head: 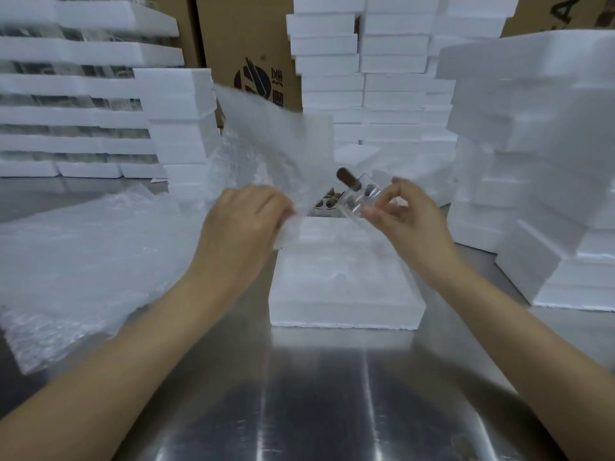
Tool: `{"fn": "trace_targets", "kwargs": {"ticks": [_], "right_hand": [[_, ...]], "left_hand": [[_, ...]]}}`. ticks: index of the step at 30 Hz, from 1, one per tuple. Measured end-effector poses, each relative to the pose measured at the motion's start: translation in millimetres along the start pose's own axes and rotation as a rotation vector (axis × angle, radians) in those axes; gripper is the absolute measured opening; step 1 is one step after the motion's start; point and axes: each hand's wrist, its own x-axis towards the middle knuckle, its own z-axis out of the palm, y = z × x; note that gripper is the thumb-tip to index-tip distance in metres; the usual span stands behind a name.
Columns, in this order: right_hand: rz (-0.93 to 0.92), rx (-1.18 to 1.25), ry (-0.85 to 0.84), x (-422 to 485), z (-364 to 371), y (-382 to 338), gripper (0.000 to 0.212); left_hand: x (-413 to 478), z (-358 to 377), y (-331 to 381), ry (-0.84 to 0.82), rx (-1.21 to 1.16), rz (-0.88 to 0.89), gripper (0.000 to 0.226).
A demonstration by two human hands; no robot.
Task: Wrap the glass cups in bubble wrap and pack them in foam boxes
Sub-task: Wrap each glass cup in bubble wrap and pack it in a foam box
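Surface: brushed metal table (316, 410), pale streaks of reflected light running along it | Back centre: tall brown cardboard carton (246, 38), upright, dark round logo (253, 79) printed low on its face | Top right: second brown carton (565, 11), dark lettering, partly hidden.

Both bare forearms are reaching forward, angling toward each other. The left hand (248, 221) is curling, knuckles up, pinching the wrap (276, 144). The right hand (407, 216) is holding the cup (361, 197) with its fingertips.
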Motion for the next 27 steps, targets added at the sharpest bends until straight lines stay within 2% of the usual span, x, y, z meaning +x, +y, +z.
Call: {"fn": "trace_targets", "kwargs": {"ticks": [3, 6, 8, 12, 15, 17, 19, 21, 23, 25, 27], "right_hand": [[0.113, 0.180, -0.036, -6, 7, 1, 0.021], [0.217, 0.275, -0.023, -4, 6, 5, 0.022], [0.278, 0.333, -0.014, -1, 2, 5, 0.023], [0.291, 0.550, -0.019, 4, -4, 1, 0.020], [0.274, 0.715, -0.035, 5, -9, -3, 0.033], [0.273, 0.740, -0.073, 5, -9, -3, 0.043], [0.262, 0.721, -0.102, 4, -8, -4, 0.048], [0.263, 0.736, -0.092, 4, -7, -3, 0.048], [0.274, 0.777, -0.061, 6, -7, -2, 0.038], [0.281, 0.792, -0.039, 7, -8, -1, 0.032], [0.289, 0.784, -0.028, 7, -7, -1, 0.033]], "left_hand": [[-7, 13, 3, -0.153, -0.066, -0.073, 0.013], [-10, 17, 2, -0.194, -0.103, -0.111, 0.006], [-12, 17, -1, -0.223, -0.114, -0.133, 0.012], [-15, 21, 1, -0.194, -0.144, -0.208, 0.028], [-16, 24, 3, -0.152, -0.228, -0.289, 0.024], [-16, 24, 2, -0.132, -0.299, -0.330, 0.018], [-11, 20, 3, -0.078, -0.556, -0.471, 0.012], [0, 14, 0, 0.023, -1.016, -0.744, 0.017], [9, 9, -9, 0.083, -1.378, -1.020, 0.014], [8, 5, -19, 0.093, -1.553, -1.180, 0.020], [5, 6, -25, 0.094, -1.557, -1.204, 0.017]]}}
